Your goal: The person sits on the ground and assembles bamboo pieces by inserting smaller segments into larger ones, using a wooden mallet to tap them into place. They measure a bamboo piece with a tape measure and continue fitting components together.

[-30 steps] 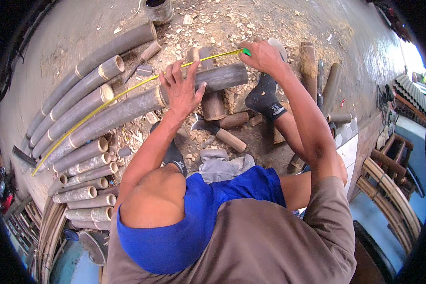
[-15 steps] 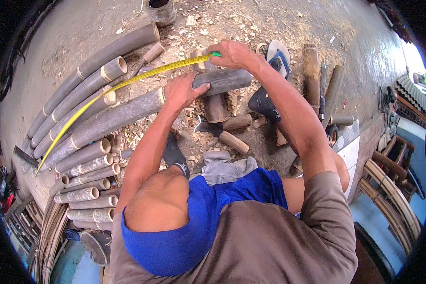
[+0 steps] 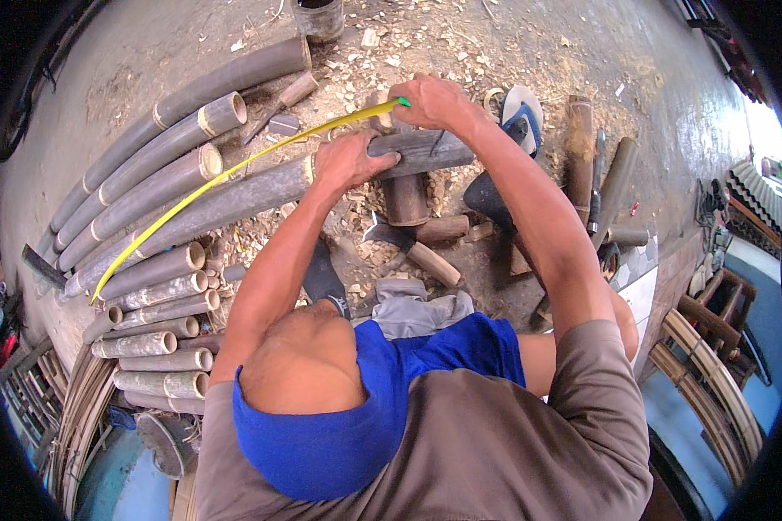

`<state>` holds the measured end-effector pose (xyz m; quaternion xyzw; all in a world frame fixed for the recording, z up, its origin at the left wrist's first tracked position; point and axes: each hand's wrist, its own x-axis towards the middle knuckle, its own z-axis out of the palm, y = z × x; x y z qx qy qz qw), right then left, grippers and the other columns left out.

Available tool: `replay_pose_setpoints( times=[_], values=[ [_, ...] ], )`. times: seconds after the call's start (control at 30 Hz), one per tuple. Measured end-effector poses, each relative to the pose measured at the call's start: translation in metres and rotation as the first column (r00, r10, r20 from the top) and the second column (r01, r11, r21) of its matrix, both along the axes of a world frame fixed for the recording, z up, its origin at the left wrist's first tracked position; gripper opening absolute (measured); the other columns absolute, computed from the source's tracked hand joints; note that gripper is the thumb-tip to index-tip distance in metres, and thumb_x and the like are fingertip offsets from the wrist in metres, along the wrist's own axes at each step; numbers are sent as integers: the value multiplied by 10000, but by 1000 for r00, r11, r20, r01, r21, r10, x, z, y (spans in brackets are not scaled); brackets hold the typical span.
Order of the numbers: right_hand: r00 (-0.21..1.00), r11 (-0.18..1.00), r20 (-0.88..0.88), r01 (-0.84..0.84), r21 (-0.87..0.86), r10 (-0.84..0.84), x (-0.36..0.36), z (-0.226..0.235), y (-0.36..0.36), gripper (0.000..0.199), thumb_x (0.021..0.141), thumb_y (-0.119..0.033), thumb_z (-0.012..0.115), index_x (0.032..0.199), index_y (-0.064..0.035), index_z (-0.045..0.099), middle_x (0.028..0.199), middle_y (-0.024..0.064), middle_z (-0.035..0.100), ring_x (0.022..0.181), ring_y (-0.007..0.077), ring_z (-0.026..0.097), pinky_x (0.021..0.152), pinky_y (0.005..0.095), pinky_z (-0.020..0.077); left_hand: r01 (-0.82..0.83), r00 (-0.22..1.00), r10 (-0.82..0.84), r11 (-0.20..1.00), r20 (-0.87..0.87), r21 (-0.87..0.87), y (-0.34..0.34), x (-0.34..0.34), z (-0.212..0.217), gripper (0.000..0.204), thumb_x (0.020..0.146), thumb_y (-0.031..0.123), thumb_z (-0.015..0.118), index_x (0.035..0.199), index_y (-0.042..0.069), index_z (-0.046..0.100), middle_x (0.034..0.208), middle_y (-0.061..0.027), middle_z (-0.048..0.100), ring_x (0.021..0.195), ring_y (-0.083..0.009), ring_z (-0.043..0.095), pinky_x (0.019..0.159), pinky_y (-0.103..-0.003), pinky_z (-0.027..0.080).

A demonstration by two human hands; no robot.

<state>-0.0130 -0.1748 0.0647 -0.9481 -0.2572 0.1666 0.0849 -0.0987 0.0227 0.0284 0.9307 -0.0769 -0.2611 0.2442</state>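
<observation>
A long grey bamboo pole (image 3: 235, 204) runs from the far left to the middle, propped on a short brown block (image 3: 406, 204). My left hand (image 3: 347, 162) is closed over the top of the pole near its right end, thumb pointing right. Pinched in my right hand (image 3: 434, 102), just beyond the pole, is the green-tipped end of a yellow measuring tape (image 3: 175, 210). The tape bows leftward above the pole, and its far end hangs near the pole's left part. My right fingertips are partly hidden behind the hand.
More bamboo poles (image 3: 226, 74) lie beyond mine, with shorter pieces (image 3: 161, 260) stacked at the left. A wooden-handled blade (image 3: 434, 263) lies before me among wood chips. A sandal (image 3: 523, 113) and upright-lying bamboo lengths (image 3: 579, 148) are on the right.
The view has shifted slightly, so the scene sits further right. The tape has twisted to a narrower strip, its far end nearer the pole. Both hands keep their holds.
</observation>
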Motion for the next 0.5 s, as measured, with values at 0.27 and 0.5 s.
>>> replay_pose_setpoints(
  times=[0.27,0.5],
  values=[
    [1000,999,-17,13,-34,-14,3,-8,-41,396,889,-359,616,1242,-215,727,1081,219,738,1033,412,708,896,533,578,-13,1000,13,1000,1,-14,-2,0,0,792,793,693,672,1316,98,670,1210,-185,726,1128,-373,685,947,-502,513],
    [998,997,-60,30,-70,-34,4,-16,-57,410,885,-349,598,1233,-167,715,1065,226,741,996,430,712,881,540,575,4,1000,-4,999,13,-39,0,0,0,774,800,691,669,1311,110,673,1216,-184,722,1123,-371,685,951,-504,509]
  ],
)
